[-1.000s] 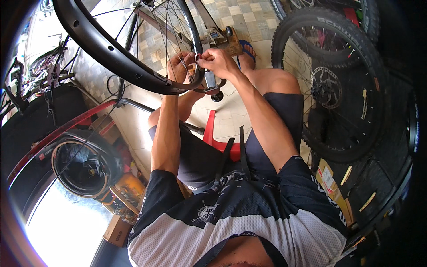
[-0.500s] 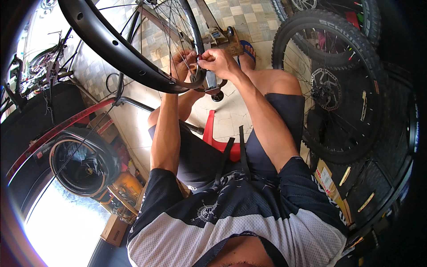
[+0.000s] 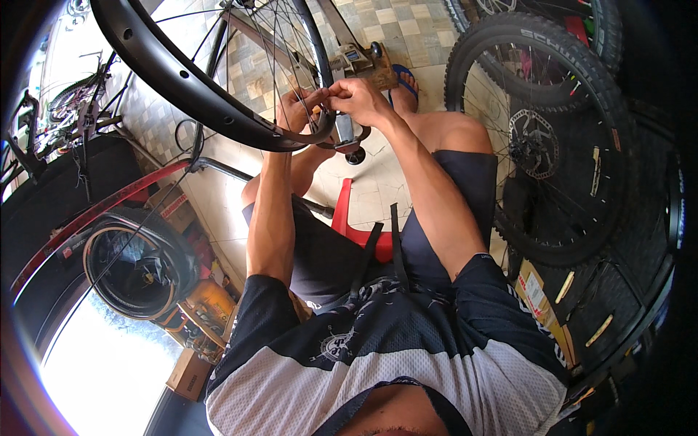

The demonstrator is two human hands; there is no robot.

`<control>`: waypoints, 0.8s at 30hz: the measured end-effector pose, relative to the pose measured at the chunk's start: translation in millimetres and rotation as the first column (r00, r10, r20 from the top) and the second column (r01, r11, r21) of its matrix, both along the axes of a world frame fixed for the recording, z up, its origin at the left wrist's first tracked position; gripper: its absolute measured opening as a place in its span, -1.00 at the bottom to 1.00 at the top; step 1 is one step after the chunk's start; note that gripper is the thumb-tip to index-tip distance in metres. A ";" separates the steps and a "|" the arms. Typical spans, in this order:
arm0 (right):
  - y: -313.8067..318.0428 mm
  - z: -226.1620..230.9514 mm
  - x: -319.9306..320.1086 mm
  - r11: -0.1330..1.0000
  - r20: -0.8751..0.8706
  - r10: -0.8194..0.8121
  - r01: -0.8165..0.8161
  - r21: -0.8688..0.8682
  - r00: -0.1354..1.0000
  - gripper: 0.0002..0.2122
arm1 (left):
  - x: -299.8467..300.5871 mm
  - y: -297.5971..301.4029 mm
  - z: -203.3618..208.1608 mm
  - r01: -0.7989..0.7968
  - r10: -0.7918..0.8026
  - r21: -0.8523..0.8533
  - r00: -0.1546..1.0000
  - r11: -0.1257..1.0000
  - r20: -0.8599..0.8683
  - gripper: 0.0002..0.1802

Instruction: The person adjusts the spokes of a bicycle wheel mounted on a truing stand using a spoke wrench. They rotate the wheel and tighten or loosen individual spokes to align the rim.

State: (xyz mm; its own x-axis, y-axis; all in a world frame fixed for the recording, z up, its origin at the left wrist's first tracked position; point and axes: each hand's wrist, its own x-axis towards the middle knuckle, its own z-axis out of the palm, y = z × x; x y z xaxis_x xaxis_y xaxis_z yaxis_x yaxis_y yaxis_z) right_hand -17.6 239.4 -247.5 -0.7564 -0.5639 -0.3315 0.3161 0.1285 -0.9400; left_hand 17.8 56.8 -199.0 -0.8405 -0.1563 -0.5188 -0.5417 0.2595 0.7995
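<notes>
A bare black bicycle rim (image 3: pixel 163 71) with thin spokes stands before me in a metal truing stand (image 3: pixel 345 131). My left hand (image 3: pixel 297 110) is at the lower part of the wheel, among the spokes, thumb and fingers pinched together and pointing right. From the other side my right hand (image 3: pixel 359 101) meets it at the rim's right-hand edge, thumb and forefinger closed in a pinch. The two sets of fingertips nearly touch. Whatever is between them is too small to make out.
On the right lean wheels with knobbly tyres, the nearer tyre (image 3: pixel 465 58) close to my knee. A red stool (image 3: pixel 367 240) shows between my legs. Left are a red bar (image 3: pixel 94 200), another tyred wheel (image 3: pixel 163 243) and a cardboard box (image 3: pixel 187 374).
The rim has turned slightly, its holes shifting a little down and left. My right fingertips have moved a touch to the right, and my left thumb now reaches further right.
</notes>
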 end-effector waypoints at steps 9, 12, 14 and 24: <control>-3.7 -12.9 0.5 1.000 -0.007 0.017 -0.017 0.026 1.000 -0.80 | 0.4 10.7 -3.9 -0.122 0.125 0.069 0.992 0.990 -0.032 -0.54; -4.1 -15.3 1.4 0.999 -0.038 0.023 -0.022 0.024 0.999 -0.80 | -0.1 11.4 -6.0 -0.110 0.112 0.028 0.990 0.994 -0.081 -0.57; -4.9 -15.2 1.7 1.000 -0.042 0.011 -0.011 -0.008 0.999 -0.81 | 0.9 9.8 -9.7 -0.145 0.146 0.017 0.986 0.989 -0.081 -0.60; -6.2 -6.5 0.1 0.945 -0.178 -0.118 0.165 0.282 0.977 -0.72 | 10.6 -7.1 -54.7 -0.236 0.254 0.170 0.962 0.957 -0.098 -0.60</control>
